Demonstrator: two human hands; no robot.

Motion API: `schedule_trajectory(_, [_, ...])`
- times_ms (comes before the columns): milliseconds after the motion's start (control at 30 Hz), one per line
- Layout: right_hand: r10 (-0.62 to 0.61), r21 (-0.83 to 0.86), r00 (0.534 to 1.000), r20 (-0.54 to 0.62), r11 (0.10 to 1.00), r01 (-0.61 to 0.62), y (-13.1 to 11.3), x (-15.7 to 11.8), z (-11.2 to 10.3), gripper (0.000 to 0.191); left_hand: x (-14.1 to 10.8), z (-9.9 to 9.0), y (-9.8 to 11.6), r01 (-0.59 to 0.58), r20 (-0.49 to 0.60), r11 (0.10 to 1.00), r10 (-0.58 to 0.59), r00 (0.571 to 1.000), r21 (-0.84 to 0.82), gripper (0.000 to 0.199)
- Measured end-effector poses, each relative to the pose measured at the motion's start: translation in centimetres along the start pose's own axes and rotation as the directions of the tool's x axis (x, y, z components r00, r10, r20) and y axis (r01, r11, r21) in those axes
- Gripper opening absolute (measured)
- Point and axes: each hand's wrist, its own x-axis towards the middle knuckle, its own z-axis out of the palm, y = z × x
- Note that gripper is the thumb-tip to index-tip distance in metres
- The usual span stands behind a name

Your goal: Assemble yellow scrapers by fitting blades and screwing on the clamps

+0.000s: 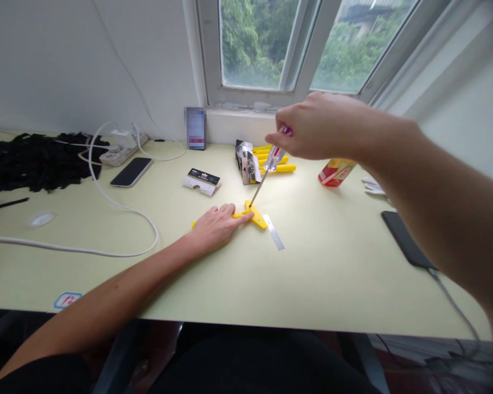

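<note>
A yellow scraper [256,218] lies flat on the table, its wide head pointing right and part of its handle covered by my left hand [214,225]. The fingers of that hand are wrapped over the handle, with the index finger stretched onto the head. My right hand [301,127] grips the clear and purple handle of a screwdriver [274,157] from above. The screwdriver's shaft slants down, and its tip meets the scraper head near a screw spot. Just right of the head, a flat metal blade [274,233] rests on the table.
Behind are several yellow-handled scrapers [285,168] with packaging, and a folded card [202,181]. A red-labelled bottle [335,173] stands behind my right forearm. Phones [131,172], a white cable [119,203], a power strip [123,155] and black strips [41,161] lie left; a dark device [408,241] lies right.
</note>
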Motion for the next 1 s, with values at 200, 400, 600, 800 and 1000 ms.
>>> schedule_trajectory(200, [-0.196, 0.207, 0.98, -0.031, 0.958, 0.198, -1.0, -1.7, 0.0, 0.032, 0.0, -0.3, 0.2, 0.014, 0.013, 1.0, -0.014, 1.0, -0.015, 0.051])
schedule_trajectory(400, [-0.118, 0.32, 0.97, -0.211, 0.93, 0.183, 0.2, -4.1, 0.5, 0.018, -0.1, -0.2, 0.2, 0.018, -0.001, 1.0, -0.018, 1.0, -0.008, 0.051])
schedule_trajectory(600, [0.03, 0.499, 0.97, -0.24, 0.861, 0.097, 2.6, -5.9, 1.9, 0.02, -0.2, 0.1, -0.1, -0.001, -0.009, 1.0, 0.001, 1.0, -0.001, 0.055])
schedule_trajectory(800, [0.071, 0.557, 0.98, -0.184, 0.829, 0.045, 3.2, -6.9, 3.3, 0.019, 0.0, 0.4, -0.1, 0.009, 0.001, 0.999, -0.009, 1.0, -0.047, 0.052])
schedule_trajectory(1000, [0.069, 0.486, 0.978, -0.199, 0.873, 0.037, 3.5, -7.0, 3.3, 0.019, 0.0, 0.3, -0.2, 0.006, -0.012, 1.0, -0.006, 1.0, -0.028, 0.052])
